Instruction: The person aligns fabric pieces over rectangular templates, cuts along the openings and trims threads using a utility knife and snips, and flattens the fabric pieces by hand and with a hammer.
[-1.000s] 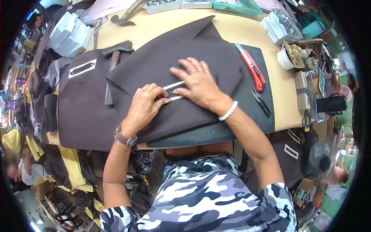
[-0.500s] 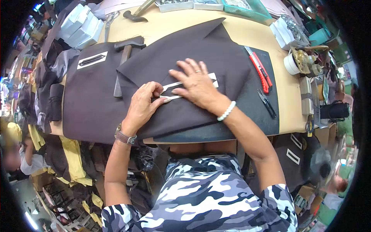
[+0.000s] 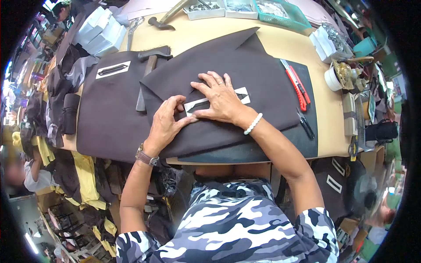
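Observation:
My right hand [image 3: 222, 100] lies spread on a dark brown cloth panel [image 3: 210, 55], covering the middle of a white rectangular strip [image 3: 245, 99] with a dark slot along it. At the strip's left end is my left hand [image 3: 166, 119]; its thumb presses on the cloth, and its bent index finger stands apart from the thumb. The two thumbs nearly meet below the strip. Under this panel, to the left, another dark cloth piece [image 3: 112, 114] carries a similar white strip [image 3: 113, 69] with a dark slot.
A hammer [image 3: 149, 68] lies left of the panel, and another hammer [image 3: 162, 24] farther back. On the dark mat [image 3: 312, 144] at right are a red box cutter [image 3: 298, 87] and black thread snips [image 3: 307, 126]. Small-parts boxes [image 3: 204, 13] line the back. A person's sleeve [image 3: 37, 177] shows far left.
The right thumb has come closer to the left thumb along the strip. The panel's right side now spreads farther over the mat, up to the snips. The whole view has shifted slightly.

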`<state>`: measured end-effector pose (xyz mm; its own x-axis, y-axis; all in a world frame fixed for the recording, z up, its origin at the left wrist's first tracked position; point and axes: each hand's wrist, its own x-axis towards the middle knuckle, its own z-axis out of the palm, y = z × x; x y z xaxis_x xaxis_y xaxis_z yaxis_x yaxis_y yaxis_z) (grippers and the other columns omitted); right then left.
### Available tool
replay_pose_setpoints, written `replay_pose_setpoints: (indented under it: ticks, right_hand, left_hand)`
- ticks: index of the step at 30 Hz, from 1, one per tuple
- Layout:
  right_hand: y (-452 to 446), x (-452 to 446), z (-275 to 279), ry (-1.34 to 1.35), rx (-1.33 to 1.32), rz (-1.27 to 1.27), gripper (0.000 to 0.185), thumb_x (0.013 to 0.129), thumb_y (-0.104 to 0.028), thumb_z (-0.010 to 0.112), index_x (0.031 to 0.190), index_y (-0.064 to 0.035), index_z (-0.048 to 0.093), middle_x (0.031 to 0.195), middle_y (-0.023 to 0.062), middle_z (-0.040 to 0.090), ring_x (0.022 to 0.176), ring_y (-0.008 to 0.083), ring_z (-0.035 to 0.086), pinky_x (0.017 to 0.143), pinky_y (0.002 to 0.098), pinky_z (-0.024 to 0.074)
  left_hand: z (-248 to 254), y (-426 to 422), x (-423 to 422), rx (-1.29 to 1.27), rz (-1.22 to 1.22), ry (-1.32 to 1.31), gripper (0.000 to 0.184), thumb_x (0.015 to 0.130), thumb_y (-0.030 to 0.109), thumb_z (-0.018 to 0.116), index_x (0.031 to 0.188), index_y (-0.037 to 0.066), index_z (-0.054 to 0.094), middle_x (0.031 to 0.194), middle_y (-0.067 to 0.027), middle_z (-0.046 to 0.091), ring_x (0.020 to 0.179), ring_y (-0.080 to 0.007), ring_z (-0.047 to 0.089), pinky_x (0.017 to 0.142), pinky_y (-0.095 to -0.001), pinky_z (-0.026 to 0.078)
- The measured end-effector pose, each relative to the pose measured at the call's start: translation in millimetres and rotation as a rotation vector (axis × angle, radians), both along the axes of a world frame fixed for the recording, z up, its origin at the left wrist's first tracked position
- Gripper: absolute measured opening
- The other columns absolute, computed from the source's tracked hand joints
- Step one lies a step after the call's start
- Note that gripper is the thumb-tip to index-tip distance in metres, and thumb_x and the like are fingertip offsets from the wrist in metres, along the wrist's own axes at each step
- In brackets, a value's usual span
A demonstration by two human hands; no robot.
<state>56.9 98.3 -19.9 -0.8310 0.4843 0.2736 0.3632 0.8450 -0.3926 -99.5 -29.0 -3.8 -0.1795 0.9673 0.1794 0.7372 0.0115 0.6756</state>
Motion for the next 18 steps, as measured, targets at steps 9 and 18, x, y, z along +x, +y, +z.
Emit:
replay_pose_setpoints:
  ticks: [9, 18]
  right_hand:
    - [67.7, 25.6, -16.2, 0.282, 0.172, -0.101, 0.026, 0.085, -0.019, 0.058, 0.103, -0.0004, 0.062, 0.110, 0.0146, 0.057, 0.110, 0.0303, 0.051, 0.097, 0.0405, 0.0386]
    - [60.2, 29.6, -5.5, 0.324, 0.212, 0.002, 0.011, 0.079, -0.014, 0.066, 0.086, -0.0070, 0.062, 0.097, 0.0075, 0.062, 0.102, 0.0258, 0.056, 0.096, 0.0459, 0.0379]
  left_hand:
    - [-7.4, 25.4, -28.5, -0.050, -0.070, 0.361, 0.047, 0.091, 0.036, 0.054, 0.129, 0.009, 0.050, 0.138, -0.0174, 0.042, 0.132, -0.0355, 0.031, 0.106, -0.0512, 0.027]
    - [9.6, 45.2, -34.9, 0.025, 0.272, 0.667, 0.046, 0.091, 0.029, 0.052, 0.132, 0.009, 0.046, 0.138, -0.0146, 0.043, 0.132, -0.0309, 0.035, 0.102, -0.0680, 0.018]
